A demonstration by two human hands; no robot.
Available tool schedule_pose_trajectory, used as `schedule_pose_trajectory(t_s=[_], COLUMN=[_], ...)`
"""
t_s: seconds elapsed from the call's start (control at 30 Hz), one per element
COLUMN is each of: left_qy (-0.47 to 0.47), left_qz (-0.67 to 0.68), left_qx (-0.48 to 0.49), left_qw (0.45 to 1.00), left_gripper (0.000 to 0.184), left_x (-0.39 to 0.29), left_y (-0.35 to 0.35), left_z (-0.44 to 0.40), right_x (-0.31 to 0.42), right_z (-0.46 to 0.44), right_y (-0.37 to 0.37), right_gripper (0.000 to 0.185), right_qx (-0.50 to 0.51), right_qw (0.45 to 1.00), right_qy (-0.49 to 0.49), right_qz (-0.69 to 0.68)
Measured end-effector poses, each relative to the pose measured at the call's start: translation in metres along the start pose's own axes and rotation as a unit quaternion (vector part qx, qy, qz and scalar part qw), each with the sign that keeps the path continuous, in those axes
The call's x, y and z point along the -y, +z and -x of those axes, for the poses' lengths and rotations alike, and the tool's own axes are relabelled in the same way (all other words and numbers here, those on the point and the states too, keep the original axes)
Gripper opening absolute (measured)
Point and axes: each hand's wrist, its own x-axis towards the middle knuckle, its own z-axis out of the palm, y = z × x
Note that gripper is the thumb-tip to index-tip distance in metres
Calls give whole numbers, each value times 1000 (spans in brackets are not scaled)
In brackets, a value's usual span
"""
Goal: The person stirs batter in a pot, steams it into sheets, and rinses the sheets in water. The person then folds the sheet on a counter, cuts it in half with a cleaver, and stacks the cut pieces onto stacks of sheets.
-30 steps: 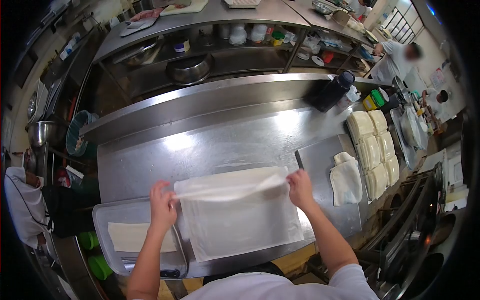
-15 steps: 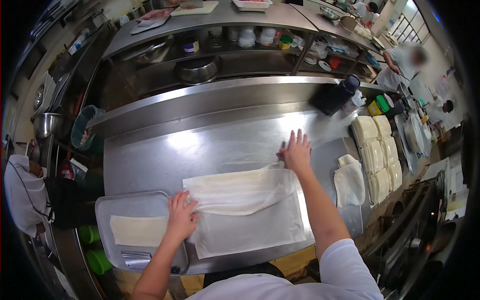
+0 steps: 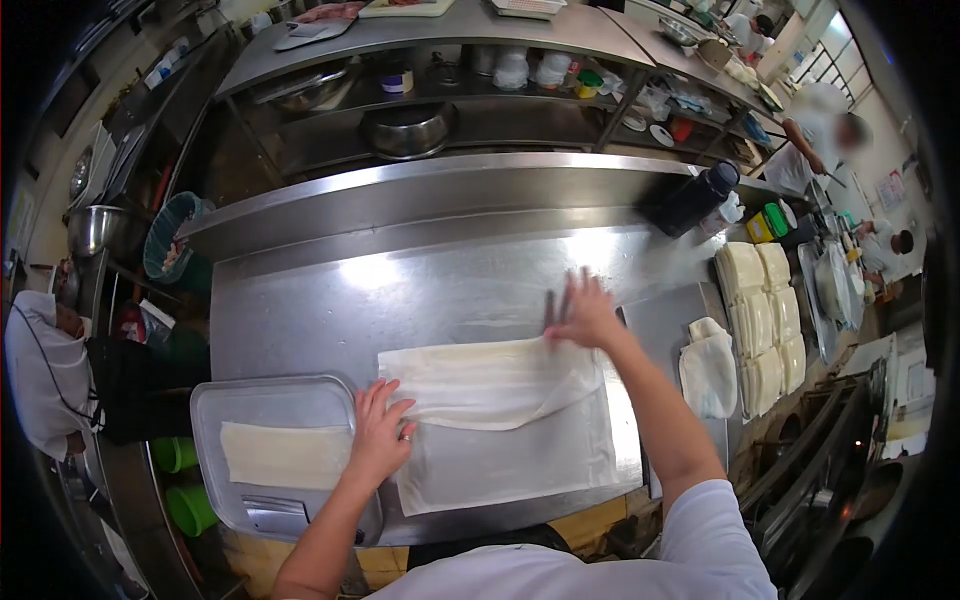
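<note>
On the steel table lies a clear plastic sheet (image 3: 510, 480), with a pale, thin, cloth-like sheet (image 3: 470, 385) spread over its far half. Whether the pale sheet is cloth or dough I cannot tell. My left hand (image 3: 382, 435), fingers apart, rests at the left edge of both sheets. My right hand (image 3: 588, 318) is at the far right corner of the pale sheet, fingers stretched out and slightly blurred. Left of my left hand, a shallow clear tray (image 3: 205, 400) holds a pale flat rectangle (image 3: 285, 455) and a metal scraper-like piece (image 3: 277, 514).
Stacked pale wrapped packs (image 3: 755, 325) and a folded white cloth (image 3: 708, 370) lie at the right. A dark bottle (image 3: 700, 195) stands near the raised back ledge (image 3: 450, 190). A person in white (image 3: 50, 375) is at the left; others are at the far right.
My right hand has moved slightly left and nearer the pale sheet's far edge. The far right corner of that sheet lies straighter. The camera view has shifted a little.
</note>
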Motion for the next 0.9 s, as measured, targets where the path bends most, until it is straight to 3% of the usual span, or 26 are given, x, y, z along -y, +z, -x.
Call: schedule_pose_trajectory(t_s=[0.1,0.2,0.23,0.37,0.47,0.5,0.57,0.6,0.7,0.87,0.9], left_qy=[5,5,2,-4,-6,-6,-5,-10,-22,-77,-78], left_qz=[11,16,17,20,22,25,29,15,-38,-179,-219], left_qx=[-7,-8,-8,-16,-23,-30,-47,-44,-30,-17,-63], left_qw=[1000,1000,1000,1000,999,999,998,999,999,981,971], left_gripper=[38,38,38,38,37,37,37,41,56,92,96], left_x=[-3,-6,-5,1,5,7,13,14,8,18,40], left_y=[0,-2,-2,-3,-4,-4,-2,-2,-3,13,29], left_z=[-2,-3,-3,0,-1,-4,-14,-21,-60,-136,-150], right_x=[45,20,22,79,117,129,119,116,126,136,135], right_z=[13,-58,-64,-30,-15,-23,-60,-69,-48,28,44], right_y=[4,45,43,17,24,7,23,32,20,20,18], right_gripper=[104,117,125,123,123,119,101,92,77,69,67], right_qx=[45,-233,-180,-2,26,8,-164,-246,-271,-244,-237], right_qw=[991,971,978,996,984,995,981,954,926,907,903], right_qy=[-116,50,98,-89,-168,-100,10,66,-13,-65,-63], right_qz=[46,7,-34,-11,43,12,-103,-159,-262,-336,-354])
